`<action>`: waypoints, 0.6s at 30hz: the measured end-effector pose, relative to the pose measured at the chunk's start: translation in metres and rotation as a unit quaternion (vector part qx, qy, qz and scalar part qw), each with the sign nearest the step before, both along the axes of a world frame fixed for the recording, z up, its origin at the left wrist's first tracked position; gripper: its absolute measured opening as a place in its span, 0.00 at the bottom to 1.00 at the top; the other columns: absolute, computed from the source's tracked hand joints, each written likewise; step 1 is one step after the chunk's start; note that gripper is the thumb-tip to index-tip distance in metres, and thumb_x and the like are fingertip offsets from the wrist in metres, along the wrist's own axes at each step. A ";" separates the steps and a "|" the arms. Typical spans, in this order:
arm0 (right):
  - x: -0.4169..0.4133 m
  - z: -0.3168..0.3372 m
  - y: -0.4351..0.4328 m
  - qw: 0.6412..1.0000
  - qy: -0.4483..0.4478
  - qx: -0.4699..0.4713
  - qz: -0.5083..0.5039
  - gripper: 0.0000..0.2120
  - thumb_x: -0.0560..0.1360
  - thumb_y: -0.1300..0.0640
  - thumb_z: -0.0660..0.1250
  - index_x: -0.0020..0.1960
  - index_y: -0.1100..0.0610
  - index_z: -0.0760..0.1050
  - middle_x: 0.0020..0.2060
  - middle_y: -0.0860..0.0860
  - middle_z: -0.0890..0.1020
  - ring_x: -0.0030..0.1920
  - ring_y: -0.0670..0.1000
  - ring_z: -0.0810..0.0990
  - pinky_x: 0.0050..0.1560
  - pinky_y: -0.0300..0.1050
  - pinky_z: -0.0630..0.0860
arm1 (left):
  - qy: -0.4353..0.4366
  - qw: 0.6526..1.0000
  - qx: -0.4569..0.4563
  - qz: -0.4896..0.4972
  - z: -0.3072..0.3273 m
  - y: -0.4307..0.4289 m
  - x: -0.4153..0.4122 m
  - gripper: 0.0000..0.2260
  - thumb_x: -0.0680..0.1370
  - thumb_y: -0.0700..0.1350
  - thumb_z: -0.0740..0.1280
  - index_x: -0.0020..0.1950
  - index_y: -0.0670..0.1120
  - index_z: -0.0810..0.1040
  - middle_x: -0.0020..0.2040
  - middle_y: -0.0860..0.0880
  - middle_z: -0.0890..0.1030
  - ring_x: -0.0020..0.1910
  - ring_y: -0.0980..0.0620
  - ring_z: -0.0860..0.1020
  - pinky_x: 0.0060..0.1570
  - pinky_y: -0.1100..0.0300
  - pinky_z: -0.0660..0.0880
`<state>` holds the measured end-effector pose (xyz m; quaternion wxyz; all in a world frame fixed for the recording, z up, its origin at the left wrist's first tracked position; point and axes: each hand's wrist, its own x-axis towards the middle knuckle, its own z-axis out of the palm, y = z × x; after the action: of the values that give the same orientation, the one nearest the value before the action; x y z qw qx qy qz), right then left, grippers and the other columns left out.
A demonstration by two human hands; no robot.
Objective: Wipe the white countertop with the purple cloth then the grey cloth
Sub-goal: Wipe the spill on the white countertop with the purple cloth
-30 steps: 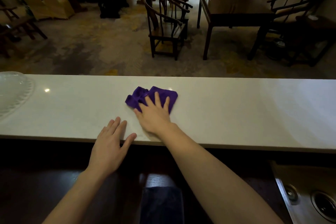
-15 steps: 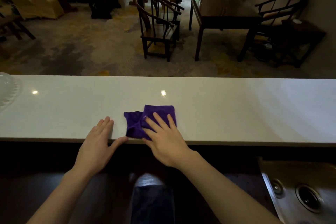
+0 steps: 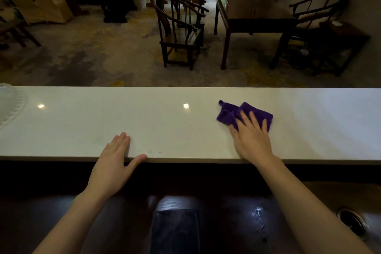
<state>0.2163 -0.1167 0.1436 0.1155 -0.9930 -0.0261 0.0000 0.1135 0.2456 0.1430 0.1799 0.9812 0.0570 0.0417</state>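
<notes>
**Purple cloth pressed flat on the white table**

A long white table (image 3: 82, 121) spans a dim room of dark wooden chairs. Left of the purple cloth (image 3: 243, 112), the left hand (image 3: 115, 163) lies open over the table's near edge. The right hand (image 3: 250, 138) rests flat, fingers spread, on the cloth's near side.

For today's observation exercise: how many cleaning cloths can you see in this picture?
2. A purple cloth lies on the white countertop under the right hand. A dark, greyish cloth sits below the counter's near edge, at the bottom centre. Others may be out of view.
</notes>
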 end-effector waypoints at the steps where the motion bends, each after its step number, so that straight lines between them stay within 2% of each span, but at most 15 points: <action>1: 0.005 0.001 0.000 1.000 0.007 0.003 -0.014 0.25 0.85 0.42 0.45 0.79 0.49 0.61 0.82 0.49 0.56 0.82 0.56 0.48 0.79 0.66 0.42 | 0.000 1.000 0.003 -0.002 0.000 0.000 0.000 0.38 0.75 0.65 0.61 0.78 0.44 0.62 0.80 0.47 0.58 0.80 0.49 0.54 0.77 0.54 0.52; 11: 0.050 -0.001 0.047 0.993 0.031 -0.011 -0.114 0.25 0.84 0.41 0.44 0.78 0.47 0.62 0.82 0.56 0.53 0.81 0.66 0.44 0.72 0.75 0.36 | -0.003 1.000 0.008 -0.002 0.000 -0.001 0.001 0.39 0.75 0.67 0.59 0.78 0.43 0.61 0.80 0.47 0.59 0.80 0.49 0.54 0.77 0.54 0.52; 15: 0.068 -0.002 0.072 0.992 0.042 -0.023 -0.115 0.26 0.84 0.41 0.45 0.79 0.45 0.61 0.82 0.56 0.54 0.80 0.67 0.45 0.71 0.77 0.35 | -0.006 1.000 0.008 -0.001 -0.001 0.000 0.003 0.40 0.74 0.67 0.59 0.77 0.43 0.63 0.80 0.46 0.61 0.80 0.48 0.55 0.77 0.52 0.54; 18: 0.077 -0.001 0.097 0.996 0.047 -0.018 -0.079 0.25 0.84 0.42 0.46 0.78 0.45 0.61 0.82 0.56 0.54 0.80 0.68 0.45 0.72 0.78 0.37 | -0.001 1.000 0.010 0.002 -0.001 0.001 0.004 0.40 0.74 0.68 0.59 0.77 0.43 0.62 0.80 0.46 0.60 0.80 0.48 0.55 0.77 0.52 0.55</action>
<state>0.2928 -0.0202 0.1430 0.0979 -0.9928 0.0577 0.0377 0.1174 0.2461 0.1421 0.1704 0.9827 0.0582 0.0437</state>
